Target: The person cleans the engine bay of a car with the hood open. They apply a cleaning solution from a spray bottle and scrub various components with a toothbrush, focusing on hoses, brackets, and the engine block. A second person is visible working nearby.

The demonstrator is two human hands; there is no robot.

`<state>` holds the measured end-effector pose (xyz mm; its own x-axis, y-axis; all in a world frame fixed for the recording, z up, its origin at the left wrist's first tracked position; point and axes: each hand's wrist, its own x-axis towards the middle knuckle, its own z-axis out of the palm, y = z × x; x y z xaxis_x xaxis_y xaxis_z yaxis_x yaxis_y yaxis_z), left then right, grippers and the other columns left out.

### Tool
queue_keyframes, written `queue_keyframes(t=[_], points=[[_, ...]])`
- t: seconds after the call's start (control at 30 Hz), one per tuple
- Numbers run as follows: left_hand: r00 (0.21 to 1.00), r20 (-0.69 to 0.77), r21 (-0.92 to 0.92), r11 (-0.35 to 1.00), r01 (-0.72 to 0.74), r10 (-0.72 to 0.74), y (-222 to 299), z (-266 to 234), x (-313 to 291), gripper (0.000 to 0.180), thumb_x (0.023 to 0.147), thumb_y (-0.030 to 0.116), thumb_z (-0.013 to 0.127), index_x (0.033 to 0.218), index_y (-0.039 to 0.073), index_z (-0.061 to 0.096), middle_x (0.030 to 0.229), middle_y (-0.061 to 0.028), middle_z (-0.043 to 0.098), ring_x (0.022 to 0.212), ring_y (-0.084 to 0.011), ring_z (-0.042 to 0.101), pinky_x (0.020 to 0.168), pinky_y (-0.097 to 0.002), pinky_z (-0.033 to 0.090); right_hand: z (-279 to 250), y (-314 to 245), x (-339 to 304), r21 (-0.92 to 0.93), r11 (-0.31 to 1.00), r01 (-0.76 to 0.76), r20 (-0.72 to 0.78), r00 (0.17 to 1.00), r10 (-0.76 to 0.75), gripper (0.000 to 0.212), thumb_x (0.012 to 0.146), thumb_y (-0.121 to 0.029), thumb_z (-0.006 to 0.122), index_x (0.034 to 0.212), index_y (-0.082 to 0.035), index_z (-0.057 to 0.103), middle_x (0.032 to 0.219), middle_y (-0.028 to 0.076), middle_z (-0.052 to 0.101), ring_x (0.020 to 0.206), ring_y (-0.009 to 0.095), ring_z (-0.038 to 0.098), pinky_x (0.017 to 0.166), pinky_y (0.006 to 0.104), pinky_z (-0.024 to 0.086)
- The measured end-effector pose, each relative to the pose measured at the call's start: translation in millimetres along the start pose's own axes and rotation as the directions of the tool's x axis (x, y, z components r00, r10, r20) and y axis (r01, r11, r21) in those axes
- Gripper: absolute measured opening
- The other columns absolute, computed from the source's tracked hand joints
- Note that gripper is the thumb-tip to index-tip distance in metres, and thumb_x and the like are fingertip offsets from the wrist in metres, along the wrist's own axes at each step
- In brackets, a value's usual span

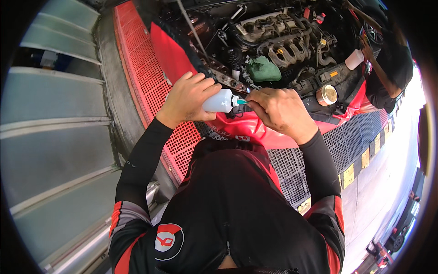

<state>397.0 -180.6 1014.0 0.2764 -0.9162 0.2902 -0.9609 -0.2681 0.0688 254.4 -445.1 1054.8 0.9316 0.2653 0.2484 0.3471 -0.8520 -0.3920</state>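
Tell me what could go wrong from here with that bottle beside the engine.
Drip: the left hand holds the white bottle on its side, so any liquid might leak from its green tip onto the right hand or the red cover.

Knock: the round tub sits just beyond the right wrist; that arm could tip it over.

Bump: a co-worker's hand is also near the engine, so arms might collide.

The white cylindrical plastic bottle (220, 101) is sideways between the left hand (190, 97) and the right hand (285, 112). Behind them is the grey metal engine (279, 39), with the green rounded bundle (263, 69) at its near left side. To the right of the right hand is the pale round container (326, 95). Before the engine lies the red glossy cover (258, 131); at the left is the red plastic floor grid (144, 73).
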Motion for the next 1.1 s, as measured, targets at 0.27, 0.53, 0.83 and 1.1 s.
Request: queue_keyframes(t=[0.27,0.53,0.83,1.1], points=[[0.998,0.026,-0.116,0.992,-0.048,0.051,-42.9,33.5,62.0,0.06,0.057,0.039,0.086,0.109,0.012,0.073,0.097,-0.0026,0.064,0.094,-0.025,0.063,0.081,-0.0397,0.049,8.1,48.2,30.5,-0.1,0.989,-0.11,0.053,0.992,0.116,0.019,0.1,-0.024,0.068,0.107,-0.008,0.075,0.086,0.011,0.074,0.073,0.033,0.073,0.064,0.0449,0.057],[0.992,-0.083,-0.358,0.932,0.058,-0.094,-78.8,86.8,84.8,0.07,0.057,0.038,0.091,0.12,0.012,0.073,0.102,-0.0034,0.067,0.089,-0.0273,0.064,0.077,-0.0409,0.053,-57.8,67.8,52.4,-0.022,0.936,-0.351,0.028,0.936,0.352,0.009,0.094,-0.007,0.072,0.099,-0.002,0.067,0.094,0.013,0.067,0.079,0.034,0.072,0.067,0.0456,0.054],[0.969,-0.155,-0.598,0.799,0.065,-0.195,-109.7,168.5,65.3,0.073,0.075,0.034,0.089,0.14,0.011,0.063,0.133,-0.0106,0.069,0.098,-0.0327,0.067,0.084,-0.0451,0.053,-33.1,140.3,99.2,0.191,0.694,-0.694,-0.046,0.7,0.713,0.011,0.095,0.005,0.062,0.106,0.005,0.067,0.096,0.02,0.069,0.083,0.032,0.073,0.071,0.0417,0.055],[0.952,-0.109,-0.649,0.746,0.15,-0.286,-123.4,205.1,17.3,0.055,0.089,0.03,0.08,0.14,0.015,0.064,0.146,-0.0146,0.065,0.093,-0.0272,0.067,0.076,-0.0373,0.048,210.0,294.7,188.4,-0.114,0.92,-0.375,0.038,0.924,0.381,0.02,0.093,-0.006,0.061,0.112,0.001,0.065,0.099,0.022,0.072,0.09,0.037,0.075,0.076,0.0468,0.061]])
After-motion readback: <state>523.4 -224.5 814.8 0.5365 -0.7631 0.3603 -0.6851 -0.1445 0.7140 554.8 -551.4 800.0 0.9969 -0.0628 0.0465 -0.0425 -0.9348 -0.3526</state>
